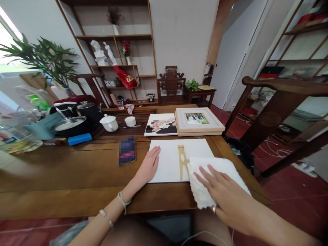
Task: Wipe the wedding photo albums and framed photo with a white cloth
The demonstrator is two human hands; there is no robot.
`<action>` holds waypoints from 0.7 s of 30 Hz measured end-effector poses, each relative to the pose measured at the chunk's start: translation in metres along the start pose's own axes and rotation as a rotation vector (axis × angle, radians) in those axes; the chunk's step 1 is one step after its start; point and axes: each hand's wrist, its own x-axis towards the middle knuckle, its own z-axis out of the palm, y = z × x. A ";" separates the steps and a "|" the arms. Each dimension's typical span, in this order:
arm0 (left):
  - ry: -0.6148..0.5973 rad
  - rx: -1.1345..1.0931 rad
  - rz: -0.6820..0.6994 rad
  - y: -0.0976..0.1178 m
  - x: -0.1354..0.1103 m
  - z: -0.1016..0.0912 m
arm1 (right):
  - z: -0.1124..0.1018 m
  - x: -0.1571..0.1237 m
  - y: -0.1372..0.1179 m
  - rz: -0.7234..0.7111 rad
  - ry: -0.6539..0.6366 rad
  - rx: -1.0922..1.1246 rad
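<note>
My left hand (150,163) lies flat, fingers stretched out, on the left edge of a white panel (166,160). My right hand (217,186) presses on a folded white cloth (230,167) at the panel's right side, its fingers over the cloth and a ring near the cloth's lower edge. The cloth covers the panel's lower right corner and hangs past the table's front edge. Between my hands, a flat gold animal-shaped piece (181,162) with an oval hole and two legs rests on the panel.
Behind the panel lie a photo print (161,124) and stacked wooden frames (198,121). A phone-like dark object (127,151), blurred out, lies on the wooden table (89,181). A white teapot (108,123), a cup (130,121) and a pan (69,125) stand left. A chair (271,116) is at right.
</note>
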 end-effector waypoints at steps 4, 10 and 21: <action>-0.006 0.005 0.006 -0.001 0.000 0.000 | -0.002 0.020 0.008 0.066 0.007 -0.018; 0.000 -0.003 0.004 -0.001 0.001 -0.001 | -0.001 0.091 0.040 0.142 0.100 0.021; 0.013 0.000 0.017 -0.002 0.001 0.000 | -0.040 0.159 0.011 0.128 0.047 0.105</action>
